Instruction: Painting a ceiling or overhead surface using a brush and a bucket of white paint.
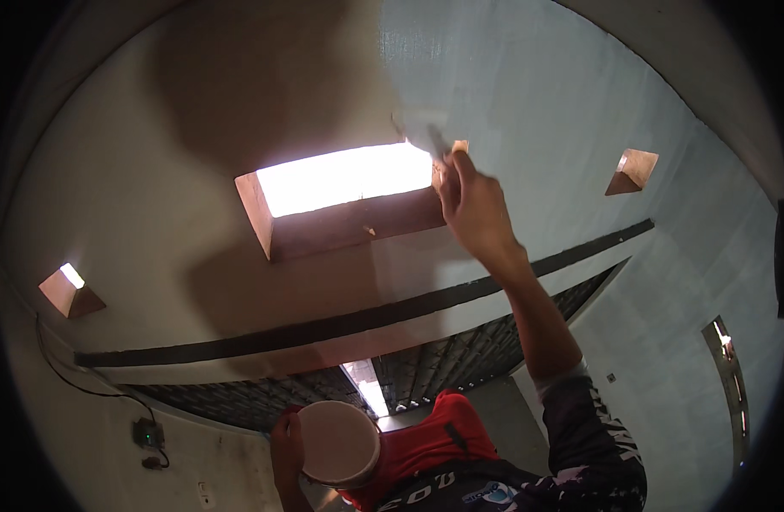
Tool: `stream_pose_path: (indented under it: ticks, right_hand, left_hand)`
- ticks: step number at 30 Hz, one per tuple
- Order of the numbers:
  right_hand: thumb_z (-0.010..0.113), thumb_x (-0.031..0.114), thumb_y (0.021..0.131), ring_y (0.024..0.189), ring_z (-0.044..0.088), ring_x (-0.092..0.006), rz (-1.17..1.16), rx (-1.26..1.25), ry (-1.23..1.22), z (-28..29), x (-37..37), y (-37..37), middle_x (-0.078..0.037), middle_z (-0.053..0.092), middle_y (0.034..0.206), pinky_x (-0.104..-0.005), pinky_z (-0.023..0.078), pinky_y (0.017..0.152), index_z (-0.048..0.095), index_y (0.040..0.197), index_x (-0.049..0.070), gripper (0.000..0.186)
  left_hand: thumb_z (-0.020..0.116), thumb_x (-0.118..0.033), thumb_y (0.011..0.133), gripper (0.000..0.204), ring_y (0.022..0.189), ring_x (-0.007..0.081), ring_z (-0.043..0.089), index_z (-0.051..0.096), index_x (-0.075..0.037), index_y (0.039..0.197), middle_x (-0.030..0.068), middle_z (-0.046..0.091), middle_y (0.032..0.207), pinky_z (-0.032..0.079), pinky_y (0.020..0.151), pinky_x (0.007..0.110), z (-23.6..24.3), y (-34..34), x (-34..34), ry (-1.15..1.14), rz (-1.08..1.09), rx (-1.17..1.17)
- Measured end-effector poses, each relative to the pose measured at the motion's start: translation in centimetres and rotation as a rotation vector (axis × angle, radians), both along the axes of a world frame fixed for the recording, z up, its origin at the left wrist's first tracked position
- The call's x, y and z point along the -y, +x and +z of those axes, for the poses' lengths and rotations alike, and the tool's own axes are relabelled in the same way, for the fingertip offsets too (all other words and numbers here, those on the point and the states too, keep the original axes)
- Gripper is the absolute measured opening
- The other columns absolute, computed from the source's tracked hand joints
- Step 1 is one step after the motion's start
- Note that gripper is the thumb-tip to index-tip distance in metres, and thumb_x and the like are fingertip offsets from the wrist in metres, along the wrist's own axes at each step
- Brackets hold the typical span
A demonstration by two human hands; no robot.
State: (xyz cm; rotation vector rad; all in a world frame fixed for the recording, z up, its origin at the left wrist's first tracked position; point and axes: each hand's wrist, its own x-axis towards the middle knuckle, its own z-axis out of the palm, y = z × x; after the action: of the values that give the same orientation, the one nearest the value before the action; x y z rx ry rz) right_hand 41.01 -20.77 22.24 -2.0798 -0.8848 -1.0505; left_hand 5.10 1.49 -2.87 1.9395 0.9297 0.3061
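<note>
My right hand (pixel 476 205) is raised high and closed around the grey handle of a painting tool (pixel 436 136). Its wide pale head is at the wall, above the right end of a bright opening; blur hides whether it is a brush or a roller. Low in the view, my left hand (pixel 287 448) grips the side of a round pale bucket (pixel 341 444), held close against my body. What the bucket contains cannot be made out clearly.
The wall (pixel 528 102) is blue-grey on the right and plain beige on the left. A long bright opening (pixel 349 179) has brown reveals; smaller recesses (pixel 635 171) flank it. Below runs a dark ledge (pixel 366 320). A cabled electrical box (pixel 148 433) hangs at lower left.
</note>
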Motion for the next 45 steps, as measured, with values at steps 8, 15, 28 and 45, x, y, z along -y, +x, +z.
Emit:
stream_pose_path:
  ticks: [8,15,28,45]
  right_hand:
    - [0.057,0.014,0.097,0.072,0.068,-0.0431,0.024,-0.032,0.138,8.5,0.9,-3.3,-0.024,0.066,0.075,-0.0502,0.052,0.064,0.056,0.102,0.001,0.014]
    - [0.054,0.008,0.097,0.067,0.068,-0.0433,-0.046,0.282,0.078,14.4,-4.0,0.9,-0.027,0.065,0.07,-0.0487,0.053,0.057,0.056,0.106,-0.003,0.014]
    - [0.055,0.01,0.096,0.069,0.067,-0.0438,-0.022,0.152,0.128,9.5,-2.1,-2.1,-0.023,0.065,0.071,-0.0488,0.053,0.061,0.057,0.105,0.0,0.013]
    - [0.059,0.014,0.096,0.063,0.065,-0.0424,-0.025,-0.096,-0.12,-1.1,-2.4,-2.5,-0.021,0.064,0.069,-0.0522,0.052,0.059,0.054,0.11,0.003,0.019]
  left_hand:
    - [0.046,-0.036,0.103,0.042,0.098,0.0337,0.068,0.066,-0.001,0.113,0.0209,0.07,0.103,0.05,0.086,0.042,0.4,0.0,0.4,0.028,0.008,-0.01]
    - [0.046,-0.039,0.102,0.044,0.099,0.0346,0.068,0.066,-0.002,0.114,0.0212,0.07,0.104,0.05,0.087,0.043,-0.9,-0.1,0.0,0.026,-0.003,0.017]
    - [0.047,-0.037,0.103,0.042,0.102,0.0362,0.068,0.066,-0.002,0.117,0.0224,0.07,0.107,0.05,0.089,0.043,-1.2,-0.2,-0.1,0.005,0.013,0.015]
    - [0.048,-0.035,0.103,0.04,0.098,0.0361,0.068,0.066,0.0,0.111,0.0231,0.069,0.104,0.05,0.086,0.043,-0.8,0.1,-0.2,0.032,0.002,0.024]
